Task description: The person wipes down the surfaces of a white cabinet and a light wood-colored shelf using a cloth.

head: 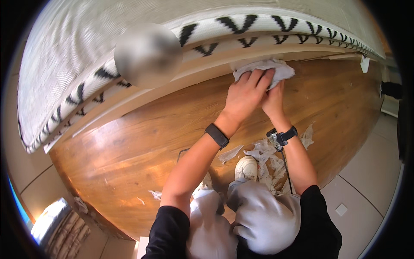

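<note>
A crumpled white cloth [284, 72] lies bunched against the foot of a pale panel [207, 70], where the panel meets the wood-look floor [181, 110]. My left hand [247, 89] presses over the cloth with bent fingers dug into its folds. Close beside it on the right, my right hand [274, 100] grips the cloth's near edge from below. Most of the right fingers are hidden behind the left hand and the cloth. Both wrists carry black straps, and a cable hangs from the right one.
A light mattress [81, 42] with black V marks along its border overhangs the panel. Torn translucent plastic scraps [263, 153] lie around my shoes [246, 166]. Wrapped stacked pieces [66, 230] stand at lower left. Pale tiles [352, 191] border the wood at right, with a small white square [341, 209] there.
</note>
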